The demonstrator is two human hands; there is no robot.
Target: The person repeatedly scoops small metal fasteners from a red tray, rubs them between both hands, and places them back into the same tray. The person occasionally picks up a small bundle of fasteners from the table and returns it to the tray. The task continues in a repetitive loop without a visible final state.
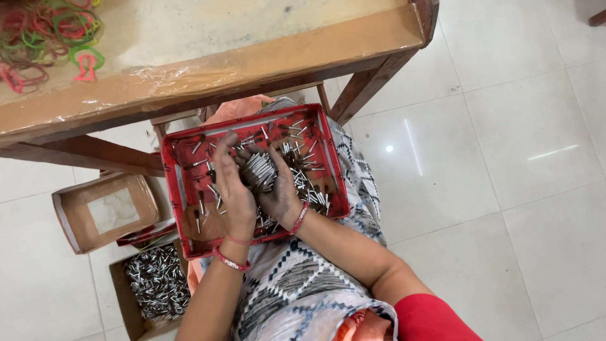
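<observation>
A red plastic tray [336, 183] rests on my lap and holds several small metal pins scattered over its floor. Above its middle, my left hand [231, 188] and my right hand [282, 192] are cupped together around a bundle of metal pins [257, 171], gathered side by side. The left palm presses the bundle from the left; the right hand cradles it from below and the right. Both wrists wear red bangles. Fingers are dark with grime.
A wooden table [252, 60] covered in plastic film stands just beyond the tray, with coloured rubber bands [47, 35] at its left end. On the tiled floor at left sit an open brown cardboard box [72, 215] and a box full of metal pins [154, 284].
</observation>
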